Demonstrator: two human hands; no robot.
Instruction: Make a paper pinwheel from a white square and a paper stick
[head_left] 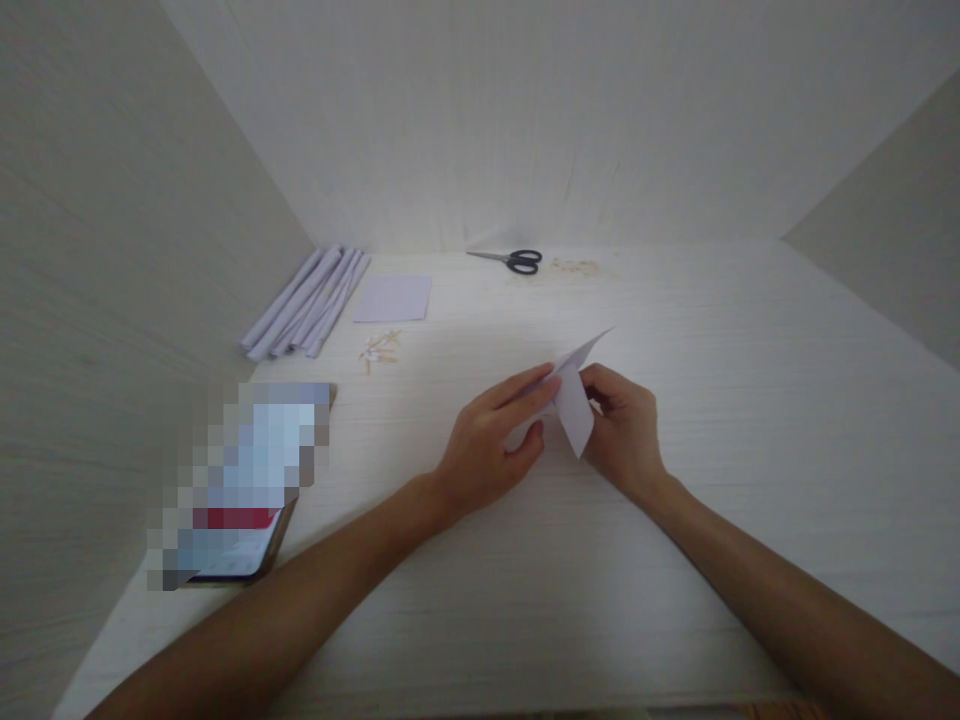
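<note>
A folded white paper sheet (576,405) is held just above the middle of the pale wooden table (735,330). My left hand (491,440) pinches its left side, fingers stretched over a fold. My right hand (626,430) grips the paper's right side, with a pointed flap hanging down between both hands and another corner pointing up to the right.
Several rolled white paper tubes (307,300) lie at the back left beside a flat square of paper (393,298). Small wooden bits (381,348) lie in front of it. Black-handled scissors (514,260) rest by the back wall. A phone (244,490) lies at the left.
</note>
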